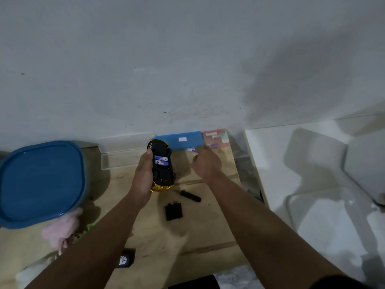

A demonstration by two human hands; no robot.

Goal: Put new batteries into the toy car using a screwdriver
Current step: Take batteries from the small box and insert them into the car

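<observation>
Left hand (143, 176) curled round toy car (163, 167), underside up, held above desk (204, 232). Two batteries (160, 160) seated in open compartment. Right hand (206, 163) near blue box (180, 140), pinching a third battery (191, 150) at fingertips. Screwdriver (190, 196) lying on desk just right of car; black compartment cover (174, 211) nearer the person. Blue-lidded container (39, 182) at far left.

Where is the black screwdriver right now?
The black screwdriver lies untouched on the wooden table, just right of the upturned toy car, above the black battery cover.
</observation>
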